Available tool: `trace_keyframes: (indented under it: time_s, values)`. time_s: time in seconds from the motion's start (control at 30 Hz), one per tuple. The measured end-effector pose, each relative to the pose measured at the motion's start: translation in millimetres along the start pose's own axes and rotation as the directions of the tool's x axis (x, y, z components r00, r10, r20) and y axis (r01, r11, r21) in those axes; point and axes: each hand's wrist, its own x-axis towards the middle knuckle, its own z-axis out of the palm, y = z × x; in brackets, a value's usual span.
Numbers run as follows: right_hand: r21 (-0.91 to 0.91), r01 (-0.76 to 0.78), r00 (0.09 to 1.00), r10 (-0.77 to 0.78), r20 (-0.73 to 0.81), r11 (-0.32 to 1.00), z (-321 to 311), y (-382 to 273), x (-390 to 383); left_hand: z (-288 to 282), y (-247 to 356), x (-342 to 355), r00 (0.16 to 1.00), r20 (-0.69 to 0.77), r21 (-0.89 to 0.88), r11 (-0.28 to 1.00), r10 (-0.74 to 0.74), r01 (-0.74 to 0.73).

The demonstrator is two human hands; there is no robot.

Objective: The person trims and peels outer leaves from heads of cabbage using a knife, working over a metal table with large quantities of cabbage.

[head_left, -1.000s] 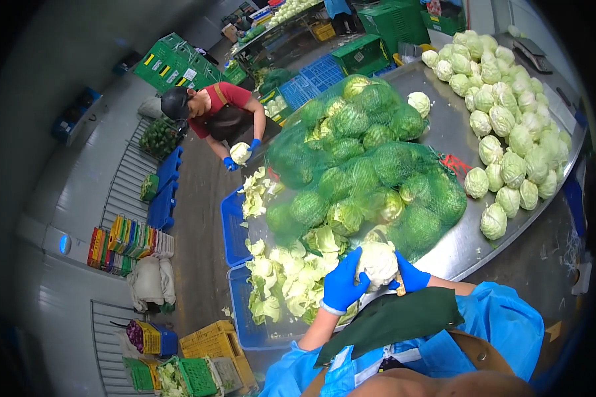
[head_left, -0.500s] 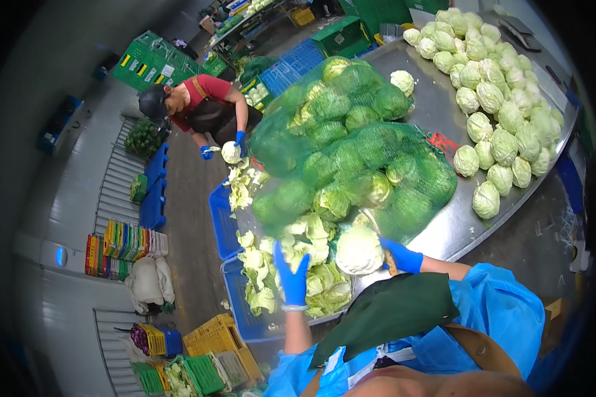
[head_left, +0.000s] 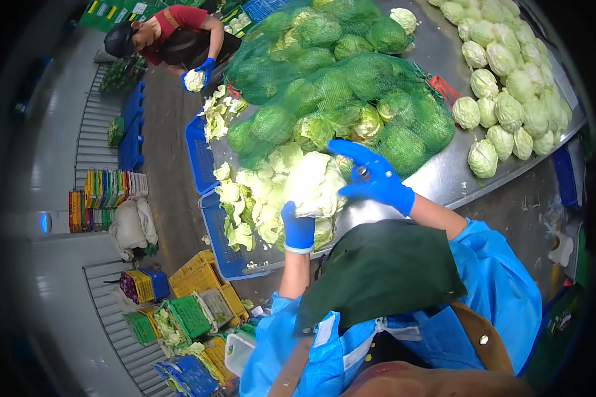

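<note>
A pale, trimmed cabbage [head_left: 314,184] rests in my left hand [head_left: 299,227], which grips it from below. Just to its right is my right hand [head_left: 377,182], thumb and forefinger spread toward the cabbage. A small shiny bit of a knife shows at that palm; most of the knife is hidden. Both hands wear blue gloves. Loose cabbage leaves [head_left: 248,195] lie beneath and to the left, partly over a blue crate [head_left: 226,266]. Beyond the hands, green net sacks [head_left: 414,112] full of cabbages lie on the metal table [head_left: 437,175].
Trimmed cabbages [head_left: 510,109] are heaped on the table's right side. At the far left a co-worker [head_left: 179,33] in blue gloves holds another cabbage [head_left: 194,81]. A second blue crate [head_left: 198,155] stands at the table's left edge. Yellow crates [head_left: 202,274] stand on the floor, lower left.
My left hand has gone from open above the leaves to gripping the cabbage. The cabbage has moved left and away from me. My right hand has come off its side, and the view has shifted.
</note>
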Motion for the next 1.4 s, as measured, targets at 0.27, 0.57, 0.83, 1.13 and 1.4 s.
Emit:
trace_keyframes:
  time_s: [0.27,0.57,0.83,1.13,1.4]
  values:
    - [0.047,-0.282,0.957,0.278,0.081,0.958,-21.1,20.3,22.7,42.4,9.4,-5.9,0.971,0.184,-0.339,0.917,-0.152,0.208]
    - [0.525,-0.574,0.816,0.386,0.43,0.629,0.9,65.1,-10.6,41.7,36.0,-24.5,0.839,0.412,-0.222,0.854,-0.355,0.47]
    - [0.153,-0.784,0.597,0.665,0.448,0.601,-5.5,73.2,-19.9,38.6,25.2,-11.1,0.905,0.31,0.864,0.311,0.291,-0.396]
    - [-0.509,0.0,0.998,0.031,0.051,0.861,-18.5,75.8,-20.8,7.0,-32.5,31.8,0.916,0.07,0.946,0.265,0.396,-0.186]
    - [-0.727,0.292,0.941,-0.052,0.334,0.621,-13.7,41.2,-29.4,24.9,-23.5,39.0,0.904,0.104,0.941,0.253,0.414,-0.224]
